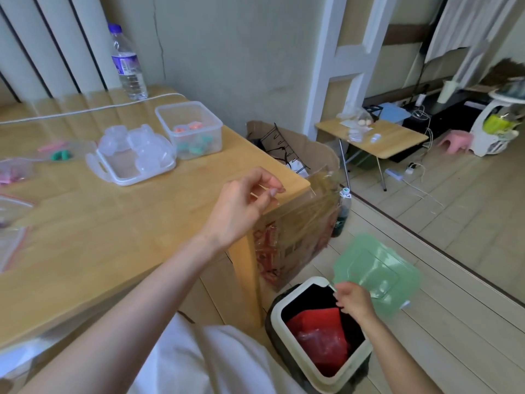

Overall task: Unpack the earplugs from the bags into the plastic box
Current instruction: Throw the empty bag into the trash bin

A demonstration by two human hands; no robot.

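The clear plastic box [199,120] stands on the wooden table [113,223] near its far right edge, with orange and teal earplugs inside. My left hand [241,203] pinches an empty clear bag [309,211] that hangs past the table's right corner. Down by the floor, my right hand [353,301] grips the edge of the green bin lid [377,268], holding it up over the open waste bin [277,311]. More bags with pink and teal earplugs [59,155] lie at the table's left side [14,173].
A white tray [125,179] with several small clear cases sits left of the box. A water bottle [127,64] and a white cable [85,110] are at the back. A cardboard carton [321,155] stands beside the table, and the bin holds red wrapping [321,336].
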